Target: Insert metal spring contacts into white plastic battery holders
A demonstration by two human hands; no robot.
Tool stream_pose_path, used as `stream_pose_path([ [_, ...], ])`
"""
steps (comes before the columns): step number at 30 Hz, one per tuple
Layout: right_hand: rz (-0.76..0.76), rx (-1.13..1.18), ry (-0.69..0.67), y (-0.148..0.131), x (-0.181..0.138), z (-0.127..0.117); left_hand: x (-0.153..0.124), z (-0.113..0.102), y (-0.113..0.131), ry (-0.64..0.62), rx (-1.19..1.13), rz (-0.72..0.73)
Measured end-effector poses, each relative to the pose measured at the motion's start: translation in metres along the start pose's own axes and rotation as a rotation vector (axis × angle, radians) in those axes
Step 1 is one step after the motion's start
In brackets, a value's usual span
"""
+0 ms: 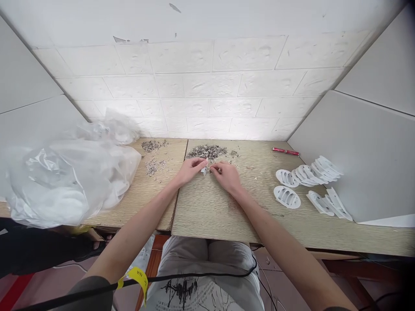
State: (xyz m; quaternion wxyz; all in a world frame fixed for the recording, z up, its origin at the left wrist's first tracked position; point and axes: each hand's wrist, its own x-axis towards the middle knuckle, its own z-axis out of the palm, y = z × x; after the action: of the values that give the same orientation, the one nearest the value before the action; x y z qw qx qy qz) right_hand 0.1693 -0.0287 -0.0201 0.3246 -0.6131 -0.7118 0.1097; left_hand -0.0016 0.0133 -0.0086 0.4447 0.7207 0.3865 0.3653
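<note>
My left hand (193,169) is closed on a small white plastic part (204,170), seen mostly edge-on above the table's middle. My right hand (226,175) is beside it, thumb and index finger pinched together at the part's right side. Whatever sits between those fingertips is too small to make out. Just beyond both hands lies a pile of small metal pieces (207,151). On the right of the table are several white oval plastic parts (287,197) with slots and bits of metal in them, some overlapping in a row.
Large clear plastic bags (74,177) with white contents cover the left side. Smaller heaps of metal pieces (152,166) lie between them and my left hand. A red pen-like tool (285,151) rests at the back right. White panels and a wall enclose the wooden table (207,216).
</note>
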Motion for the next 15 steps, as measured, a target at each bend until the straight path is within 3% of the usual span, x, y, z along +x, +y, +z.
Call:
stream_pose_path([
  [15, 0.024, -0.030, -0.008, -0.0074, -0.0023, 0.0049, -0.0012, -0.0029, -0.0059, -0.047, -0.094, -0.047],
])
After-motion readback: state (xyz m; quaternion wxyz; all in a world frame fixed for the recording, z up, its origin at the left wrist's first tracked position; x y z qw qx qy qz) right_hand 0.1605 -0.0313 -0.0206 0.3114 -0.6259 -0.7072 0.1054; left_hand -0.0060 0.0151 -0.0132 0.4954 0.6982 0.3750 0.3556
